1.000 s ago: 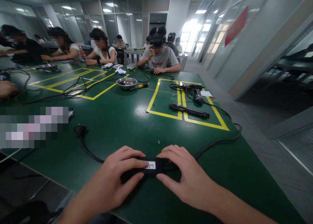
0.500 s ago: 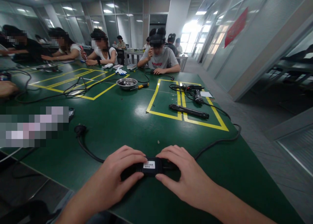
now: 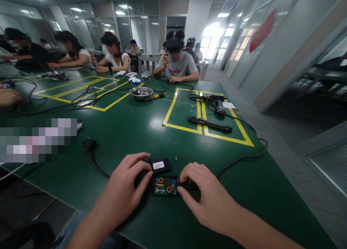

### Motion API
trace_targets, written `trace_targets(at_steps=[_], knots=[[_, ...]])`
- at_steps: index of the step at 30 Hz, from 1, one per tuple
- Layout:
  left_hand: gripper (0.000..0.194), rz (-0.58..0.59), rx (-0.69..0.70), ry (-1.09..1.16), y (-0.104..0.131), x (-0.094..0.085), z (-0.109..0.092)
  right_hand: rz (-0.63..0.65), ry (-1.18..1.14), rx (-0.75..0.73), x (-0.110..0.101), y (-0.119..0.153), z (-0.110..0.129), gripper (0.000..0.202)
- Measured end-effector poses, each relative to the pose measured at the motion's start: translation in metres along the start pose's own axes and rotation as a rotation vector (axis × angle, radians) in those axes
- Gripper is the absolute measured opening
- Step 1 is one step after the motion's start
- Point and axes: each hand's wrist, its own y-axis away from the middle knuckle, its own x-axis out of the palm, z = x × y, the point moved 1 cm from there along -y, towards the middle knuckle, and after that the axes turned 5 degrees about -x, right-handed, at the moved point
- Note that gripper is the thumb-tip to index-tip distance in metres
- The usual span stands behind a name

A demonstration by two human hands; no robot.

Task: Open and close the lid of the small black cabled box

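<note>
Your left hand (image 3: 128, 182) has its grip closed, thumb and forefinger pinched on the left end of the black lid (image 3: 164, 165); the lid lies off the box, just beyond it, with a white label facing up.

Your right hand (image 3: 213, 193) has its grip clamped on the right end of the open box (image 3: 165, 191), where the cord enters; the box sits in front of you near the close edge of the table (image 3: 151, 144), between your two hands, and its green circuit board (image 3: 160, 190) shows, with two copper coils and some coloured wires on it.

From the left side a black cord (image 3: 99, 170) runs out to a plug (image 3: 89, 144) lying on the table; from the right side another cord (image 3: 241, 157) curves away toward the table's right edge.

Ahead of you a black tube (image 3: 210, 124) lies across the yellow tape (image 3: 184, 128); past the tube are some corded tools (image 3: 220, 107); further left stands a metal bowl (image 3: 141, 98), holding what seem to be small parts, too dim to make out; a yellow-handled screwdriver (image 3: 159, 95) lies just beside it; beyond, a person (image 3: 176, 66) in a grey shirt sits at the far side.
</note>
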Motion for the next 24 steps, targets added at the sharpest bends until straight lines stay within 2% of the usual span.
trace_targets(at_steps=[2, 4, 8, 11, 14, 17, 19, 24], knots=[[0.015, 0.014, 0.038, 0.007, 0.001, -0.003, -0.007, 0.003, -0.004, -0.007, 0.001, 0.001, -0.001, 0.019], [0.011, 0.077, 0.056, 0.013, 0.002, -0.004, -0.011, 0.013, -0.022, -0.006, 0.002, 0.002, -0.002, 0.018], [0.010, 0.164, 0.052, 0.026, 0.003, -0.003, -0.013, 0.007, -0.058, -0.001, 0.003, 0.004, -0.003, 0.016], [0.014, 0.155, 0.068, 0.036, 0.003, -0.002, -0.012, -0.007, -0.072, -0.008, 0.002, 0.003, -0.002, 0.013], [0.019, 0.094, 0.105, 0.064, 0.005, -0.004, -0.011, -0.031, -0.099, -0.021, -0.001, 0.001, 0.000, 0.009], [0.022, 0.040, 0.109, 0.097, 0.006, -0.007, -0.010, -0.062, -0.123, -0.031, -0.003, 0.000, 0.002, 0.017], [0.022, 0.051, 0.100, 0.100, 0.006, -0.006, -0.010, -0.056, -0.110, -0.028, -0.003, 0.000, 0.001, 0.022], [0.023, 0.120, 0.055, 0.068, 0.005, -0.002, -0.009, 0.006, -0.020, 0.002, 0.003, 0.001, -0.003, 0.019]])
